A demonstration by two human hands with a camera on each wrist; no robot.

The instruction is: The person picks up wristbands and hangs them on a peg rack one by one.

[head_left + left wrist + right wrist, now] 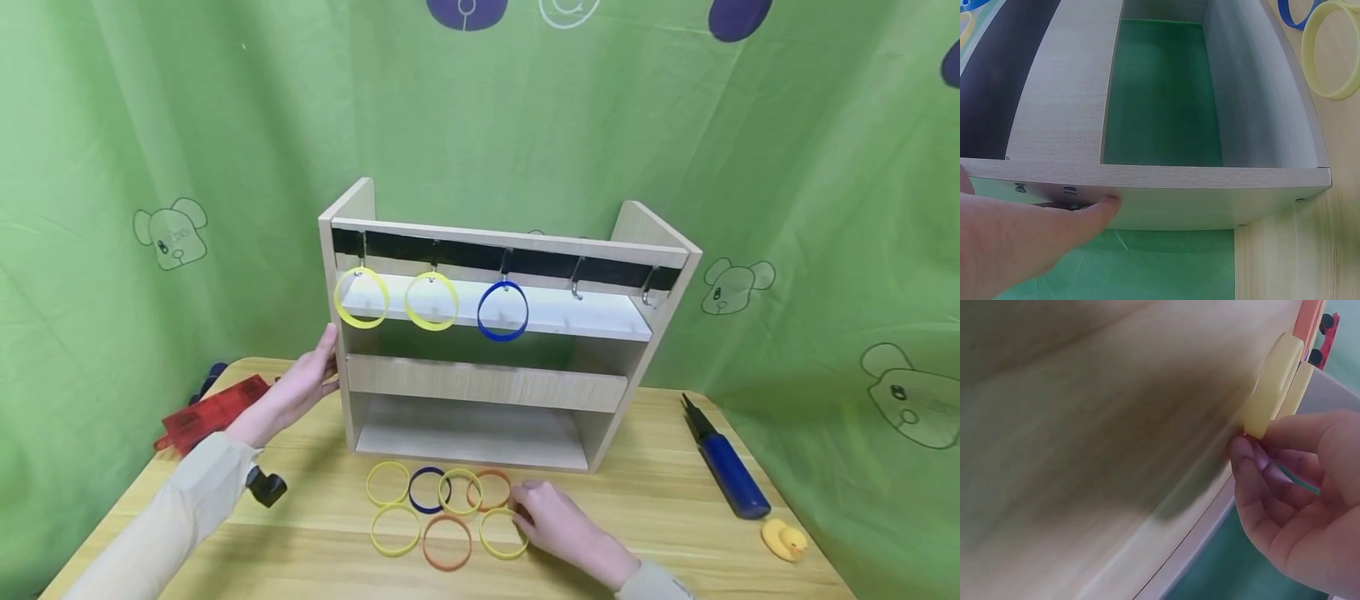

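My left hand (303, 379) rests against the outer side of a pale wooden shelf (487, 383), one finger straight along the side panel in the left wrist view. Down on the table, my right hand (558, 521) pinches the right edge of an orange ring (504, 477), mostly hidden by the fingertips in the right wrist view. A yellow ring (1275, 387) lies right beside the thumb. More yellow rings (395, 552), a dark blue ring (412, 492) and another orange ring (447, 568) lie around them. On the shelf's hooks hang two yellow rings (362, 323) and a blue ring (502, 337).
Two hooks (576, 292) on the shelf's right hold no ring. At the table's right side lie a blue hand pump (731, 471) and a yellow rubber duck (783, 540). A red translucent object (213, 412) lies at the left. A green curtain (480, 108) hangs behind.
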